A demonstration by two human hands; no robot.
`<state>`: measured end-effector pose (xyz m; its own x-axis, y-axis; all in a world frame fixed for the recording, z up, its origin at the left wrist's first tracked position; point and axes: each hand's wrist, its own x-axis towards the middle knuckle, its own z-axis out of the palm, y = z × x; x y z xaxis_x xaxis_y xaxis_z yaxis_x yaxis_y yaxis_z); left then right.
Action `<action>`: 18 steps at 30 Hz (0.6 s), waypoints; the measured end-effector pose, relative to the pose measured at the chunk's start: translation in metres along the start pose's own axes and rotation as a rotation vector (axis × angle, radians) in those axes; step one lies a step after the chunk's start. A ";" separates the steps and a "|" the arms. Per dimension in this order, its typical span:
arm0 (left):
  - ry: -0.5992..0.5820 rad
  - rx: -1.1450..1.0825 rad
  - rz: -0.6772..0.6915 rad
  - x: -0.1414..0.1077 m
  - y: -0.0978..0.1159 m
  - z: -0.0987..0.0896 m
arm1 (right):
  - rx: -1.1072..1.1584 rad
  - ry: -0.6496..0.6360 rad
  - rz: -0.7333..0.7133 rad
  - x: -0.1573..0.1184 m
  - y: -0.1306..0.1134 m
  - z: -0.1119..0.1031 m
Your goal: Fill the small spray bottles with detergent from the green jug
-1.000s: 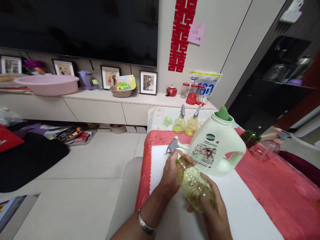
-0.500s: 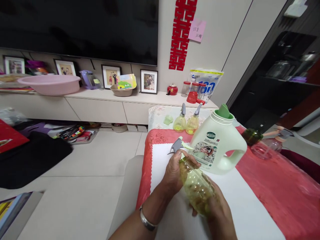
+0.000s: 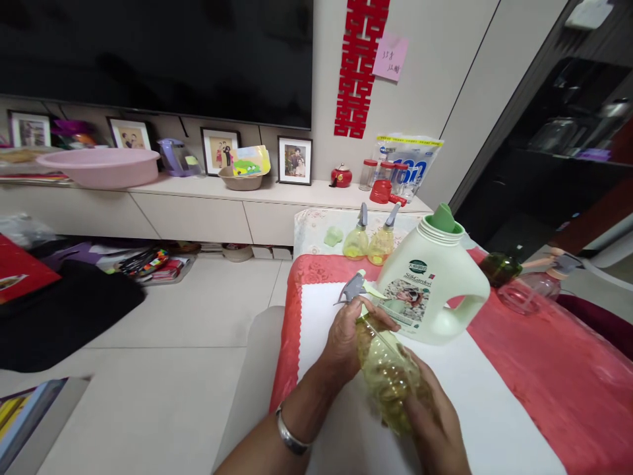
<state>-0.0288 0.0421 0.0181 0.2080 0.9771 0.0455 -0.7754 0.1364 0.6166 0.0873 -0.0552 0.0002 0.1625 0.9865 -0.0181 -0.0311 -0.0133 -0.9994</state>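
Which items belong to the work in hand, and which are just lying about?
In the work:
held spray bottle, gripped by left hand and right hand
likely large jug, small spray bottles

Lying about, seemingly:
pink basin
red pot
framed photos

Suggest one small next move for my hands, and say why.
Probably a gentle trial twist of the bottle with the right hand, the left steadying its neck. The right already wraps the body and the left grips just below the spray head; fingers hide the joint, so I can't tell whether it is tight.
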 end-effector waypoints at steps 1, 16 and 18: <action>-0.031 0.004 0.006 0.000 0.001 0.000 | 0.183 -0.088 0.150 0.000 0.000 -0.002; -0.039 0.174 0.041 -0.003 0.002 0.003 | -0.225 0.085 -0.219 -0.002 0.000 -0.002; -0.065 0.194 0.053 -0.004 0.002 0.004 | -0.143 0.053 -0.192 -0.002 0.004 -0.002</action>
<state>-0.0291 0.0381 0.0223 0.2129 0.9686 0.1286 -0.6581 0.0448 0.7516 0.0891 -0.0576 -0.0035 0.2034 0.9633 0.1750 0.1443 0.1473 -0.9785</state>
